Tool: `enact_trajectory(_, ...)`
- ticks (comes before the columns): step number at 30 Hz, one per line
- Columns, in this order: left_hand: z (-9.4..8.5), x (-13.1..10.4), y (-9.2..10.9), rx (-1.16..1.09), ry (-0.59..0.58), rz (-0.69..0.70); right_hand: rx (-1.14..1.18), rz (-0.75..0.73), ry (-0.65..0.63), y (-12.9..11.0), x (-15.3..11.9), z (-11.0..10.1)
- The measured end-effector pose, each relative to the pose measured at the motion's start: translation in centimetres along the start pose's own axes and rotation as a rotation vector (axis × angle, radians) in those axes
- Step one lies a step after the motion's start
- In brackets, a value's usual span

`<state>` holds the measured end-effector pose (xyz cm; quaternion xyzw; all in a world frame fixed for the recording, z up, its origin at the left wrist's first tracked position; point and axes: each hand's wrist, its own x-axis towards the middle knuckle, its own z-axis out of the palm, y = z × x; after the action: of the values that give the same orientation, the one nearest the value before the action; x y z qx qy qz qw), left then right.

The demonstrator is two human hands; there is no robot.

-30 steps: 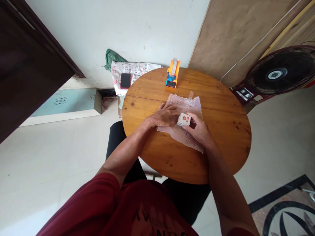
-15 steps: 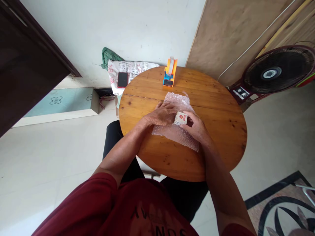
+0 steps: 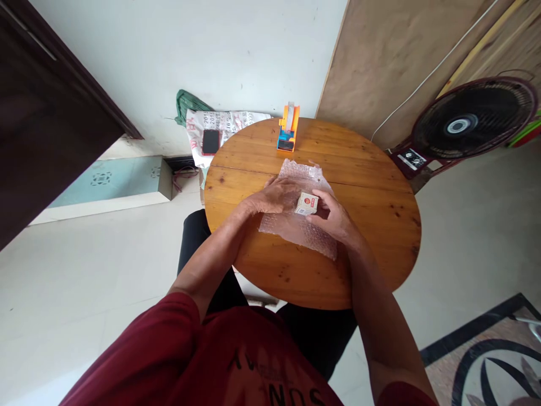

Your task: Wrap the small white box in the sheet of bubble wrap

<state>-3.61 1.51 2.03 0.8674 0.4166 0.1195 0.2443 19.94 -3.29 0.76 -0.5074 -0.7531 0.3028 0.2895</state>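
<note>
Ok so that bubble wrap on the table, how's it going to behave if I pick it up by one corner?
The bubble wrap would probably flop and sag, as it's a thin sheet with wavy edges. It looks very light for its size. The small box over it might slide or tumble.

White wall [image 3: 190, 51], pale tiled floor [image 3: 105, 270].

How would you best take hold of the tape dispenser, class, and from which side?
I'd pinch the tape dispenser across its upper orange sides, coming down from above. It stands upright, tall and narrow, near the far edge of the table, with the wall behind.
</note>
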Motion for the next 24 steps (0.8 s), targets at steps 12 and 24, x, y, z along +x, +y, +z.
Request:
enact_trajectory(12,0.5,-8.7,7.2,0.358,0.074,0.161,0.221,0.050,0.029,0.5,-0.1,-0.4)
enact_trajectory(24,1.9,-5.9,6.0,0.266,0.281,0.077,0.221,0.038,0.048,0.5,0.1,0.4)
